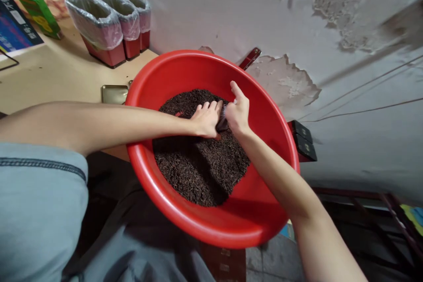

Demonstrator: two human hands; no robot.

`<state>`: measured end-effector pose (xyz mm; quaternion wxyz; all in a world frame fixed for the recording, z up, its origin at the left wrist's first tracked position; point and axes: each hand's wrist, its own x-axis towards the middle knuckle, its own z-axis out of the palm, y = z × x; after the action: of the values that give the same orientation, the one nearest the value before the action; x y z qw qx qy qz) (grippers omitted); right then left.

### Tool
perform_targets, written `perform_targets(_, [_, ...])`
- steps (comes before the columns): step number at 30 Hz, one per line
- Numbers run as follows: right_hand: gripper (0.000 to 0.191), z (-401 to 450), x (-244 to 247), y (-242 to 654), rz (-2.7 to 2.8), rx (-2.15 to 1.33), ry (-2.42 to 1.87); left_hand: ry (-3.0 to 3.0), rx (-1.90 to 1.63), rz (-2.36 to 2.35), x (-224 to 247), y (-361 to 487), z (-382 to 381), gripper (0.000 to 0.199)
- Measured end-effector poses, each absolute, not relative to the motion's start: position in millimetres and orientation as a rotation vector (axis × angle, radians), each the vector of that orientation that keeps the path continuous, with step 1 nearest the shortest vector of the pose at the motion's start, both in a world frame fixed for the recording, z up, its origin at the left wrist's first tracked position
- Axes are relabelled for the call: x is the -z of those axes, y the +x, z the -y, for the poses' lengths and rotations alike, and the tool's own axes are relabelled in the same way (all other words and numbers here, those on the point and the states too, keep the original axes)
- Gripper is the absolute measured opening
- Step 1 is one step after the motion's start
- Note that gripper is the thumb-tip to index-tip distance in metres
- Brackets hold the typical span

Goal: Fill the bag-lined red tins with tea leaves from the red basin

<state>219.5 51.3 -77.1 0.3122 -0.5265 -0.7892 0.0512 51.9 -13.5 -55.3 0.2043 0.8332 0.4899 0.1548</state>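
Observation:
A large red plastic basin [158, 202] holds loose, dark brown dried leaves that look like black tea [188, 167]. My left hand [207, 119] is low over the leaves, closed around the left side of a small, dark, shiny bag [222, 122]. My right hand [238, 112] grips the bag's other side, with its index finger pointing up and away from the rest. The bag's contents and some fingertips are hidden between the hands. Beneath my left fingers, a small red mark [179, 114] shows among the leaves.
Red containers lined with clear plastic bags [105, 48] stand on the wooden table [59, 75] at the back left. Nearby are a green box [38, 13] and a small metal tray [114, 94]. A peeling wall [198, 13] rises behind; black boxes [302, 141] sit right of the basin.

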Motion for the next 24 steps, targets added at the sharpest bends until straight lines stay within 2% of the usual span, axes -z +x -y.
perform_targets(5, [0.093, -18, 52, 220, 2.512, -0.18, -1.192, 2.635, -0.076, -0.84, 33, 28, -32, 0.117])
perform_targets(7, [0.098, -8, 46, 217, 2.614, -0.136, -1.073, 2.661, -0.011, -0.799, 21, 22, -40, 0.11])
perform_targets(9, [0.1, -6, 45, 216, 2.628, -0.102, -1.033, 2.621, -0.09, -0.957, 14, 18, -37, 0.093])
perform_targets(12, [0.101, -15, 49, 220, 2.557, -0.087, -1.081, 2.466, -0.258, -1.33, 16, 17, -16, 0.052])
perform_targets(13, [0.101, -19, 52, 222, 2.517, -0.095, -1.106, 2.408, -0.24, -1.392, 20, 19, -6, 0.047])
perform_targets(14, [0.101, -22, 55, 223, 2.471, -0.111, -1.131, 2.353, -0.199, -1.408, 25, 23, 5, 0.05])
perform_targets(15, [0.101, -25, 58, 223, 2.422, -0.136, -1.153, 2.297, -0.156, -1.393, 32, 28, 16, 0.063])
perform_targets(17, [0.099, -28, 65, 220, 2.329, -0.205, -1.191, 2.167, -0.147, -1.385, 45, 39, 33, 0.108])
perform_targets(18, [0.097, -28, 67, 217, 2.29, -0.244, -1.21, 2.113, -0.198, -1.398, 51, 44, 37, 0.124])
perform_targets(19, [0.095, -28, 69, 214, 2.259, -0.28, -1.231, 2.079, -0.257, -1.405, 55, 47, 37, 0.129])
perform_targets(21, [0.088, -26, 70, 209, 2.221, -0.338, -1.275, 2.098, -0.316, -1.345, 60, 48, 27, 0.124])
perform_targets(24, [0.08, -22, 66, 209, 2.24, -0.351, -1.324, 2.274, -0.219, -1.113, 55, 39, -8, 0.115])
